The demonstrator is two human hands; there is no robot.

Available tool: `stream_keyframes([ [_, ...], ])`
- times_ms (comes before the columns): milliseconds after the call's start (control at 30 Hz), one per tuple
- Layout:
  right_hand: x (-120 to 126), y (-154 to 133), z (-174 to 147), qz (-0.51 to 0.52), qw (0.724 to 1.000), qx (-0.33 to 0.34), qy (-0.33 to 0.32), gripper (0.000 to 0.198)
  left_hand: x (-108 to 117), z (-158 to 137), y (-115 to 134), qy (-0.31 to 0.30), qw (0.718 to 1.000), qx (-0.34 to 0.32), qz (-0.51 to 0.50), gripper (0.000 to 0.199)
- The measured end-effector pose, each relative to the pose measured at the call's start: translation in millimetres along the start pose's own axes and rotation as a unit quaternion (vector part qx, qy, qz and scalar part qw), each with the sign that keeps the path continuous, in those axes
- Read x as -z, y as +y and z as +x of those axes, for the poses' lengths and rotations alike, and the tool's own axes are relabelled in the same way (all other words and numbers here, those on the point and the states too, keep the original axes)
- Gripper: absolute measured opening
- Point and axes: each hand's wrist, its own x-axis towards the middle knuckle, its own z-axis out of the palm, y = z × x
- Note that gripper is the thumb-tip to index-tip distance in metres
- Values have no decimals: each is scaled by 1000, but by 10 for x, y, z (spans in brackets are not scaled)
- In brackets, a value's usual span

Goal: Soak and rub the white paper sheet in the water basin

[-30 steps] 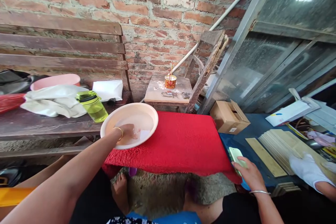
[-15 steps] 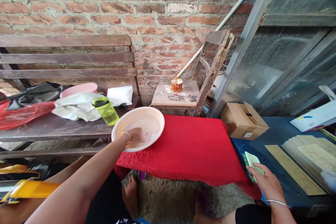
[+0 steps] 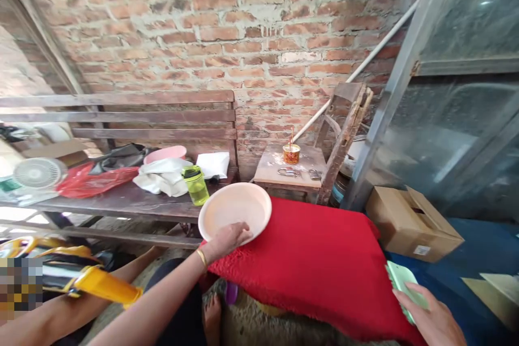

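The green brush (image 3: 401, 275) is clamped in the right hand (image 3: 433, 313) at the red cloth's (image 3: 308, 265) right edge, the left hand (image 3: 227, 239) is held at the basin (image 3: 239, 200) on the left, whether gripping cannot be told, and how much is done or left cannot be judged.

So the left arm (image 3: 150, 303) stretches up from the bottom edge, bare forearm angled to the right, wrist pretty much straight. Left hand (image 3: 227, 239) has its back facing up and fingers loosely curled, can't really see underneath them. Right hand (image 3: 436, 318) is way off in the bottom right corner, thumb and fingers closed in a grip, wrist basically cropped out.
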Motion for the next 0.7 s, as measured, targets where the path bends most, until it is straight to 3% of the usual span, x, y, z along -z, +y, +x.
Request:
stream_keyframes([
  [167, -84, -322, -121, -69, 997, 0, -27, 44, -370, -107, -103, 179, 977, -100, 55, 29],
  [233, -56, -508, -219, -119, 992, -15, -45, 47, -511, -78, -230, 223, 953, -173, 111, 30],
  [300, -26, -627, -271, -156, 986, -32, -48, 43, -607, -20, -361, 248, 933, -205, 163, 24],
  [400, 29, -672, -313, -178, 982, -47, -40, 40, -619, 11, -454, 223, 919, -235, 224, 29],
  [533, 114, -647, -363, -196, 977, -49, -62, 46, -419, -113, -332, 173, 914, -266, 253, 43],
  [700, 135, -525, -303, -204, 976, -22, -71, 57, -175, -194, -176, 139, 919, -252, 271, 23],
])
